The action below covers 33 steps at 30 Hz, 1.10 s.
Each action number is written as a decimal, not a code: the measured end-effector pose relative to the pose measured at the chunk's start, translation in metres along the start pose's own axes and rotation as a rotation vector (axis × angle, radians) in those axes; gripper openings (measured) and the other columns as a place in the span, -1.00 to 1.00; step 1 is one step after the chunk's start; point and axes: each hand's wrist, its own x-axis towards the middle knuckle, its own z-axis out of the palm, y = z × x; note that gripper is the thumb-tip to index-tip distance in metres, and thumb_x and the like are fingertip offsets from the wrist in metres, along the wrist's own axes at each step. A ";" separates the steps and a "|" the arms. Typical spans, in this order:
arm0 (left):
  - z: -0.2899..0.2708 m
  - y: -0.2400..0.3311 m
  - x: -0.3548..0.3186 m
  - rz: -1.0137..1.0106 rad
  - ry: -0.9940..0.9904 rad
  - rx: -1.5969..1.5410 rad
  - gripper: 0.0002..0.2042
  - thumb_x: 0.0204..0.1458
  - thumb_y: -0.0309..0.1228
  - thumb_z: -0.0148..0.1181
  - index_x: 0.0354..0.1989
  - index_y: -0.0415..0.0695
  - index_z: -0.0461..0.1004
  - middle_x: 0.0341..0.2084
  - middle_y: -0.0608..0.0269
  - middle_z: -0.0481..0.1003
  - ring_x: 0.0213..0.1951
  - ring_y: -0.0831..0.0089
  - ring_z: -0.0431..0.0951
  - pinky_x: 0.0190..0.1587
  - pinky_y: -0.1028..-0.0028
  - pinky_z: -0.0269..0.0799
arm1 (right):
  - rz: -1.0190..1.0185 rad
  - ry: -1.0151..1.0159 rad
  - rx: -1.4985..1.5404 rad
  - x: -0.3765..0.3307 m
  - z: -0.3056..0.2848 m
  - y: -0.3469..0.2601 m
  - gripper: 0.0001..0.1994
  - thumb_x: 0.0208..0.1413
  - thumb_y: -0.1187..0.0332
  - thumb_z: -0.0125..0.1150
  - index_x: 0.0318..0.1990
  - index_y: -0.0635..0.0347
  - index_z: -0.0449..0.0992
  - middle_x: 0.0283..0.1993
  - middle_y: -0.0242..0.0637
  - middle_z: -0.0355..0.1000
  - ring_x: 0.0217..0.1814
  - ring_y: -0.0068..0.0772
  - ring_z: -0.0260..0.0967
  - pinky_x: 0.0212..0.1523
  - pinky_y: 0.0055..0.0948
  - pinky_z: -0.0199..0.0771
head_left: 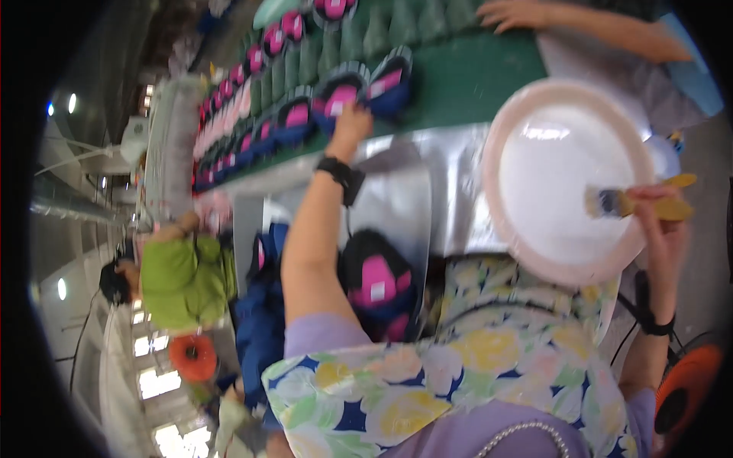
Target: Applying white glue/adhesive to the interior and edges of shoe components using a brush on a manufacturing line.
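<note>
A long green conveyor belt [458, 84] runs from the top middle of the view away to the upper left, carrying rows of blue and pink shoe uppers [252, 137] laid close together along it. A bare silver metal ledge [427, 153] borders the belt's near edge. On the right end of that ledge sits a wide, shallow pink-rimmed bowl [496, 145] filled with white paste.

The left hand [353, 120] reaches over the belt's near edge, its fingers closed on one blue and pink upper [336, 98] that is still lying among the others. The right hand [663, 221] is curled around the yellow handle of a small brush [615, 203], whose bristles hang over the bowl's right side, touching or just above the paste; which cannot be told.

Many uppers lie along the belt; whether any is coated cannot be seen. Another pink and dark piece [378, 286] rests below the ledge near the person's lap. A co-worker's hand [513, 14] rests at the belt's far edge.
</note>
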 end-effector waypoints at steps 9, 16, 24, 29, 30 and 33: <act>-0.129 0.167 -0.255 0.055 -0.946 -0.120 -0.29 0.07 0.17 0.17 0.15 -0.25 0.38 -0.22 -0.13 0.57 -0.15 0.02 0.60 -0.10 0.16 0.50 | 0.056 -0.169 -0.077 -0.002 0.012 0.000 -0.82 0.31 0.36 0.11 -0.05 0.25 0.44 0.00 -0.27 0.47 0.02 -0.53 0.39 0.03 -0.53 0.35; -0.078 0.123 -0.277 -0.208 -0.747 -0.422 -0.73 0.08 -0.45 0.08 -0.09 -0.20 0.62 -0.37 0.10 0.62 -0.38 0.38 0.65 -0.33 0.47 0.61 | 0.033 -0.145 0.122 -0.029 0.030 -0.019 -0.87 0.22 0.48 0.19 -0.11 0.26 0.46 -0.10 -0.28 0.51 -0.04 -0.54 0.44 0.03 -0.56 0.41; -0.052 0.153 -0.277 0.052 -0.654 0.006 -0.61 0.19 -0.12 0.00 -0.35 -0.22 0.57 -0.44 -0.14 0.57 -0.38 -0.10 0.59 -0.22 0.05 0.51 | 0.046 -0.127 0.143 -0.027 0.037 -0.015 -0.88 0.21 0.47 0.21 -0.16 0.28 0.46 -0.13 -0.30 0.49 -0.07 -0.56 0.44 -0.01 -0.59 0.41; -0.124 0.139 -0.245 -0.218 -0.317 -0.464 -0.65 0.06 -0.19 0.34 -0.61 -0.23 0.57 -0.73 0.37 0.43 -0.60 0.65 0.37 -0.53 0.52 0.26 | -0.007 -0.145 0.009 -0.017 0.034 0.000 -0.85 0.16 0.42 0.26 -0.18 0.26 0.47 -0.21 -0.33 0.50 -0.19 -0.59 0.45 -0.15 -0.58 0.46; -0.143 0.140 -0.239 -0.201 -0.225 -0.622 -0.74 0.04 -0.30 0.37 -0.61 -0.15 0.57 -0.69 0.45 0.45 -0.59 0.71 0.34 -0.52 0.61 0.20 | -0.036 -0.130 -0.080 -0.013 0.032 0.001 -0.84 0.16 0.39 0.27 -0.20 0.26 0.48 -0.25 -0.35 0.50 -0.24 -0.60 0.44 -0.19 -0.60 0.45; -0.140 0.124 -0.227 -0.199 -0.147 -1.135 -0.77 0.07 -0.41 0.35 -0.58 -0.02 0.44 -0.69 0.54 0.36 -0.61 0.78 0.27 -0.51 0.67 0.11 | -0.075 -0.126 -0.157 -0.001 0.040 0.004 -0.81 0.16 0.33 0.28 -0.22 0.26 0.49 -0.32 -0.37 0.50 -0.33 -0.62 0.40 -0.28 -0.61 0.41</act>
